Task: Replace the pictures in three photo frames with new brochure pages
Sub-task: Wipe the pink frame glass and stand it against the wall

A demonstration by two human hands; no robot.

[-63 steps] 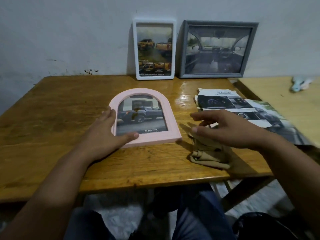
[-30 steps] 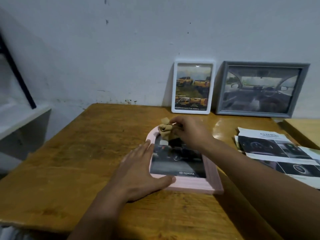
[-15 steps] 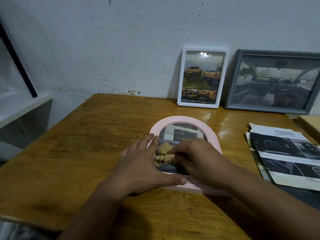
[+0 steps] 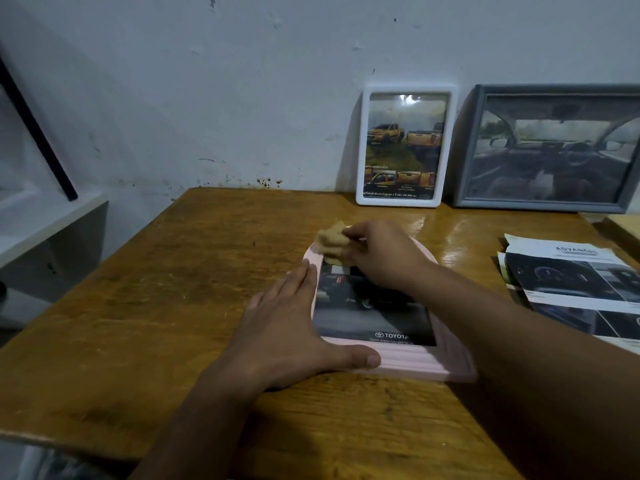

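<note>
A pink arched photo frame lies flat on the wooden table, showing a dark truck picture with a Toyota logo. My left hand rests flat on the frame's left edge, thumb along its bottom rim. My right hand grips a crumpled tan cloth at the frame's arched top. A white frame with orange trucks and a grey frame with a car interior lean against the wall. Brochure pages lie at the right.
A white shelf with a black bar stands left of the table. A second wooden surface adjoins the table at the far right. The wall runs right behind the two standing frames.
My right hand has slid the cloth from the lower middle of the glass up to the arched top. My left hand stays on the frame's left edge.
</note>
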